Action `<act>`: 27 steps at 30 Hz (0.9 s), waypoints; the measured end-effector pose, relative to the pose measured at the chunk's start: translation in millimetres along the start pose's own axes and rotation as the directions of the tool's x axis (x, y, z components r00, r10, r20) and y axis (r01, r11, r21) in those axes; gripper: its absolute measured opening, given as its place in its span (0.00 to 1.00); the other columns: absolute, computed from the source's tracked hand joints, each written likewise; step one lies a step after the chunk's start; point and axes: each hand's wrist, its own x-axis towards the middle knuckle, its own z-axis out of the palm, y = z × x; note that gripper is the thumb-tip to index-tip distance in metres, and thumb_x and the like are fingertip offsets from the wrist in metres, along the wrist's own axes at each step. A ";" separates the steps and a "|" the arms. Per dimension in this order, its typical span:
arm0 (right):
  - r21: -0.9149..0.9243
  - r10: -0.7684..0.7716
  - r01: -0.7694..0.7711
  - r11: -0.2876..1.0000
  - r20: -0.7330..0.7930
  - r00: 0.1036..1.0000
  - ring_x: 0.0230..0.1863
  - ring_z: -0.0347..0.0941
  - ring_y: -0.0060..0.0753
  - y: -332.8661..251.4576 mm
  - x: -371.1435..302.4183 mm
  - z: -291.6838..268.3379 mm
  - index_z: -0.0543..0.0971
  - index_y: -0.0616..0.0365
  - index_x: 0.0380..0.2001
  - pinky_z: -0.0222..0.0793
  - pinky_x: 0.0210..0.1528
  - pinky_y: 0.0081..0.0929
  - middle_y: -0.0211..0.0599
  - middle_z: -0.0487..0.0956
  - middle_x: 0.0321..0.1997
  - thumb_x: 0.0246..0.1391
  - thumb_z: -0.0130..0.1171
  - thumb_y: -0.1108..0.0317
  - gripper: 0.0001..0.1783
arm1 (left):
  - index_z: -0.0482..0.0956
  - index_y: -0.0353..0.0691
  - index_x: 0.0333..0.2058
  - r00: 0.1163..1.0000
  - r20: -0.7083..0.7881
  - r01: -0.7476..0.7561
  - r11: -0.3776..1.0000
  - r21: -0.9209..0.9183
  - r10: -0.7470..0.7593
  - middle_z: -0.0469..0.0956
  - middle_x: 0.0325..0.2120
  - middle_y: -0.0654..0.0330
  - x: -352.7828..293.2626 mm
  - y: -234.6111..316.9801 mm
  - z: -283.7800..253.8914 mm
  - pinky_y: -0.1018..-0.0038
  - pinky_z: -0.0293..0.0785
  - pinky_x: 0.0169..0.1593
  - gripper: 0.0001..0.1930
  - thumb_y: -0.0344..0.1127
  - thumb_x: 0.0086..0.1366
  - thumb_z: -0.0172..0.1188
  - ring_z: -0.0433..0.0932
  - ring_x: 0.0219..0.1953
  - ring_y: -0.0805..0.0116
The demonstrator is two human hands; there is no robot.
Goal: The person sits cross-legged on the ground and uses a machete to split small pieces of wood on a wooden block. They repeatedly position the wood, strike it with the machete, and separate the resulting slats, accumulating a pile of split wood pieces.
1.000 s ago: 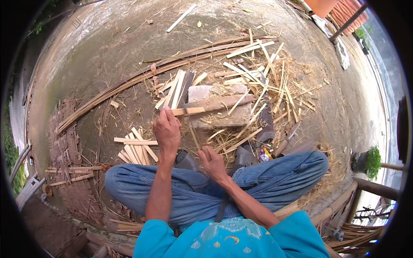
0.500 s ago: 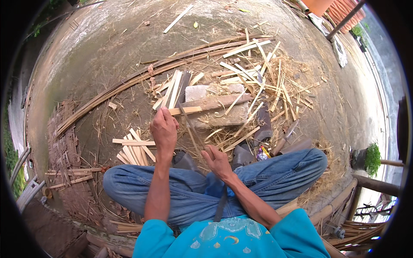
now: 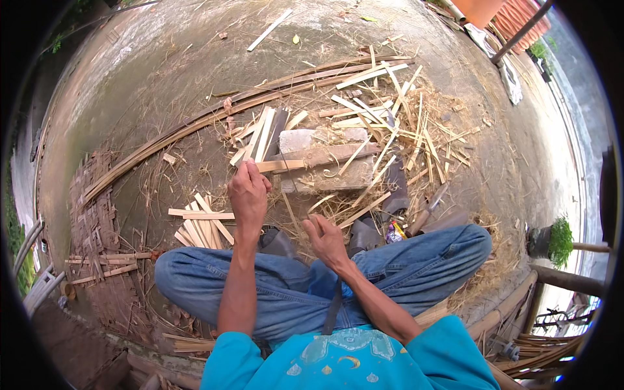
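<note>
My left hand (image 3: 248,194) is closed on the left end of a flat, pale bamboo strip (image 3: 281,166), whose other end rests against a brown piece of wood (image 3: 338,153) on a pale block (image 3: 359,177). My right hand (image 3: 326,242), fingers curled, grips the near end of a long, thin knife (image 3: 290,198). The knife is partly blurred, and its far part crosses the strip a little right of my left fingers. The fingers of my right hand hide its near end.
Cut strips (image 3: 207,224) lie in a bundle left of my legs. More loose strips and shavings (image 3: 426,133) spread right of the block. Long bamboo lengths (image 3: 162,136) curve behind it. A second knife (image 3: 429,209) lies near my right knee.
The knife's far part has shifted slightly right along the strip and stands more upright. My right hand has moved slightly; my left hand stays in place on the strip.
</note>
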 end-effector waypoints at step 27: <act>0.250 0.360 -0.393 0.885 0.168 0.918 0.18 0.68 0.19 60.9 6.0 -14.5 0.78 0.60 0.45 0.64 0.21 0.23 0.26 0.72 0.22 0.73 0.45 0.42 0.29 | 0.77 0.34 0.42 0.989 0.129 0.082 0.993 -0.087 -0.071 0.80 0.27 0.51 8.5 -8.1 -13.4 0.63 0.78 0.34 0.07 0.31 0.70 0.54 0.83 0.26 0.62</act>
